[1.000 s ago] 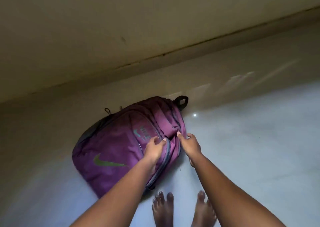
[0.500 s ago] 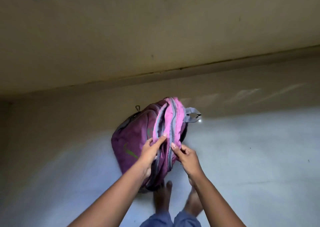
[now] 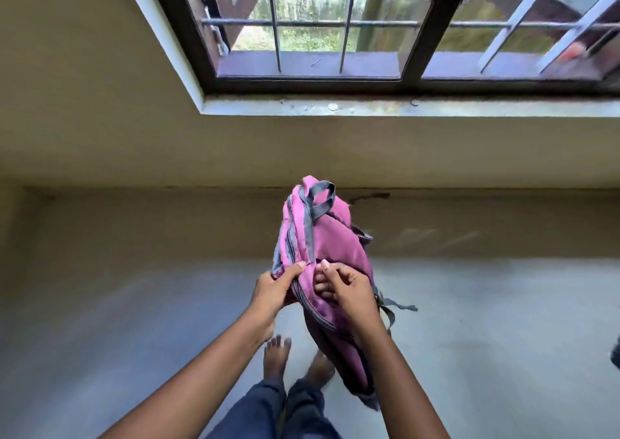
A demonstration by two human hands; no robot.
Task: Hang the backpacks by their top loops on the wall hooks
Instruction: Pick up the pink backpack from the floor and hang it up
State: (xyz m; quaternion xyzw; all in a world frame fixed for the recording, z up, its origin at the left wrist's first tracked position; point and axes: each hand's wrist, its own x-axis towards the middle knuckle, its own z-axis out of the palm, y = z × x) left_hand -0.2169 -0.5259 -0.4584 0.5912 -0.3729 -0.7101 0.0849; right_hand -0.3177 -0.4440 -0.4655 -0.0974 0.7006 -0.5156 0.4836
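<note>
Backpacks: one pink fabric backpack with grey zips, held in the air between the hands; its grey webbing top loop stands above them.
Surroundings: one dark-framed barred window high beyond the hands; grey floor and two bare feet below.
Left hand: pinches the zip edge.
Right hand: fingers curled into the front fabric.

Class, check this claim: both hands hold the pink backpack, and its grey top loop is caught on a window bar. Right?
No. The head view shows the top loop free, below the window; left hand and right hand do hold the backpack.
</note>
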